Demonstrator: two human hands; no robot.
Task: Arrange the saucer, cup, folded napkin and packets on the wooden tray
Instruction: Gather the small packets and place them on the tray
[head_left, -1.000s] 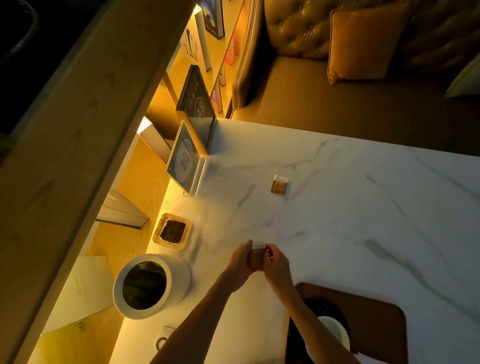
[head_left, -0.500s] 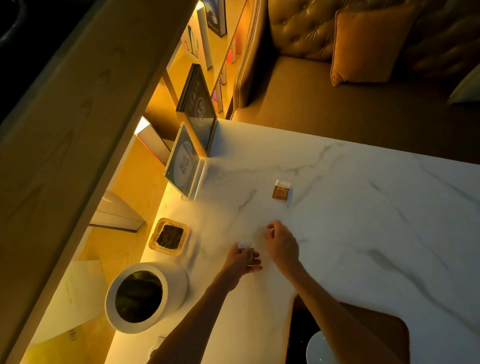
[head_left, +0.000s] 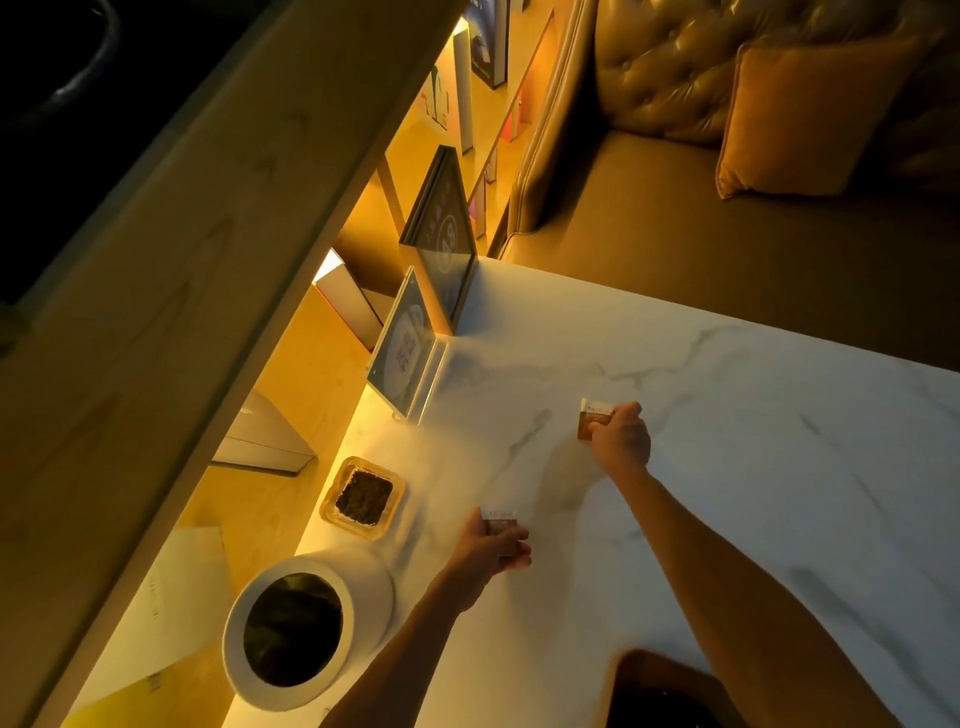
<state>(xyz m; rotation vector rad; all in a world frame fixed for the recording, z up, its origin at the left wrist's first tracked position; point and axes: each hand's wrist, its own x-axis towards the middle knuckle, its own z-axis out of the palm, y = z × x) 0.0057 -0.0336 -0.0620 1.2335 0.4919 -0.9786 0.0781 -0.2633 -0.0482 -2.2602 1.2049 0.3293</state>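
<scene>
Far left, one white round ceramic pot (head_left: 291, 629) and one amber square glass dish (head_left: 363, 496) sit along the edge of the white marble tabletop (head_left: 779, 467), out of play. Left hand (head_left: 493, 545) pinches a small brown packet (head_left: 501, 519) low over the tabletop, likely parked while the other gets collected. Right hand (head_left: 621, 441), arm stretched, curls its fingers on the second brown packet (head_left: 595, 418) lying farther out. Two packets, one per hand! Bottom right, one dark wooden tray (head_left: 639, 670) corner waits nearby, its contents too dark to tell.
</scene>
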